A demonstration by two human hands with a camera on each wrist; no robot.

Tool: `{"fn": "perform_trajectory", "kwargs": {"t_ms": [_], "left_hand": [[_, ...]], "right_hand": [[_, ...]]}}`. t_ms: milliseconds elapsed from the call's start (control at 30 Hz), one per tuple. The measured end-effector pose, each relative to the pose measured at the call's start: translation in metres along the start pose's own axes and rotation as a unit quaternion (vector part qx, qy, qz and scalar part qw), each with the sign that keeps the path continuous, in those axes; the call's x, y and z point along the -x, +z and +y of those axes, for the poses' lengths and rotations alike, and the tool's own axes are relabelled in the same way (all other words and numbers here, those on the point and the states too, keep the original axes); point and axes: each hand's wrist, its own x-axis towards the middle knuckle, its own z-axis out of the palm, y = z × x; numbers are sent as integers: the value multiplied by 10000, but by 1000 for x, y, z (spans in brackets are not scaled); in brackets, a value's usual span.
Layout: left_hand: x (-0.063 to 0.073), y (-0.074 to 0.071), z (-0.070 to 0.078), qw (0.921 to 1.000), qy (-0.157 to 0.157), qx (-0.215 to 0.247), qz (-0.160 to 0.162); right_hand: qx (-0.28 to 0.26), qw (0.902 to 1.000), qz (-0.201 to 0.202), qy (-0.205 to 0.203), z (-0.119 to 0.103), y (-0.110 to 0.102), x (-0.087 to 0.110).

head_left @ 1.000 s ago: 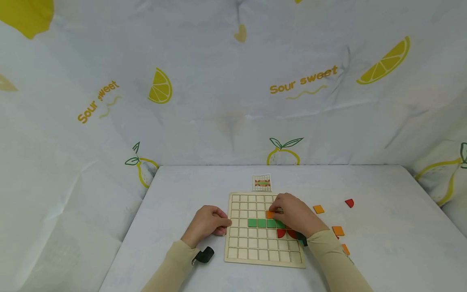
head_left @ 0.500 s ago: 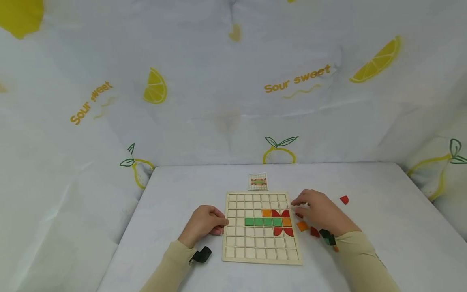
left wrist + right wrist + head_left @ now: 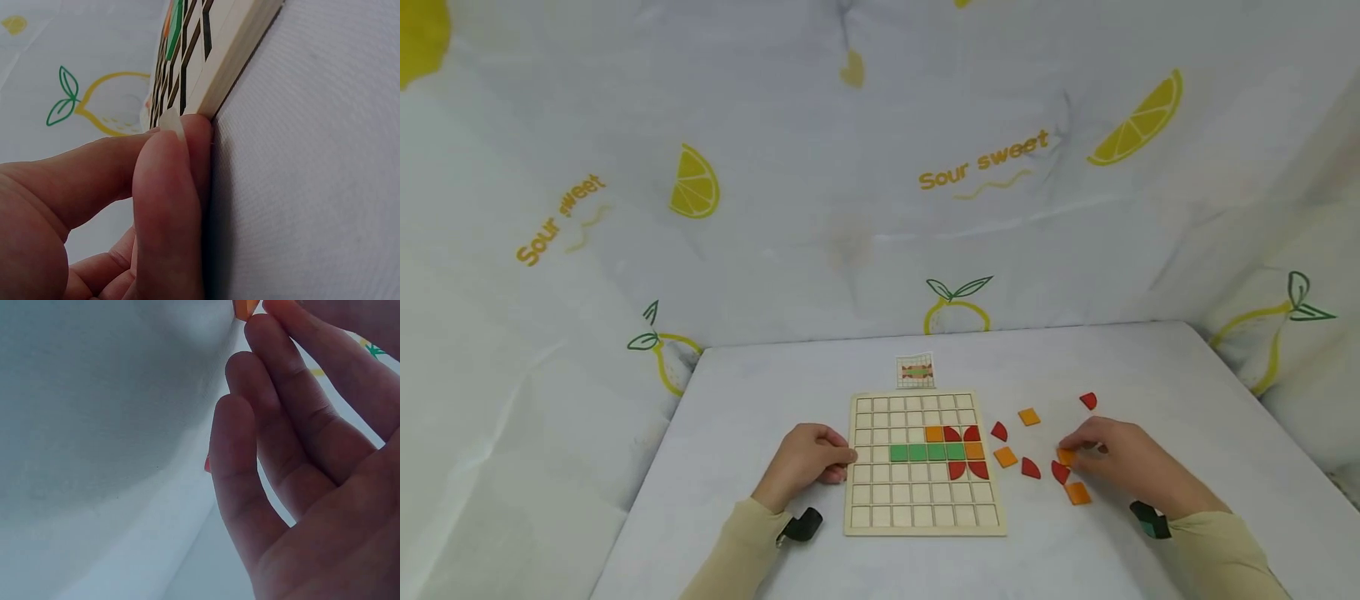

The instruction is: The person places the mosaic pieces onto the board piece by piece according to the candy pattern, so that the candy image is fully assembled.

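A light wooden grid board lies on the table in the head view. Its cells hold a row of green square tiles, two orange squares and several red quarter-circle tiles. My left hand grips the board's left edge between thumb and index finger, as the left wrist view shows close up. To the right of the board, my right hand has thumb and forefinger on an orange square tile. That tile's corner shows at the fingertips in the right wrist view, the other fingers loosely bent.
Loose tiles lie right of the board: orange squares, red quarter-circles, and one red piece farther back. A small pattern card lies behind the board. A lemon-print cloth hangs beyond the table.
My right hand has left the board, uncovering tiles there, and moved right to an orange tile among the loose pieces. My left hand stays on the board's edge. The head view has shifted slightly.
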Motion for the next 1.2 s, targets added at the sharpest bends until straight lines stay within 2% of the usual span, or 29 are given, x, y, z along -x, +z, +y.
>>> {"fn": "perform_trajectory", "kwargs": {"t_ms": [267,500,767,1000,1200], "left_hand": [[0,-1,-1,10000,-61,31,-21],[0,0,1,10000,-32,-19,21],[1,-1,2,10000,-50,-56,55],[1,-2,0,10000,-35,-17,58],[1,0,0,10000,0,-26,53]], "right_hand": [[2,10000,43,-34,5,1,-3],[113,9998,-16,135,8,3,-6],[177,9998,30,61,8,0,-11],[-224,9997,-100,-4,-11,5,-18],[-360,9990,-161,-231,-45,15,-28]]}}
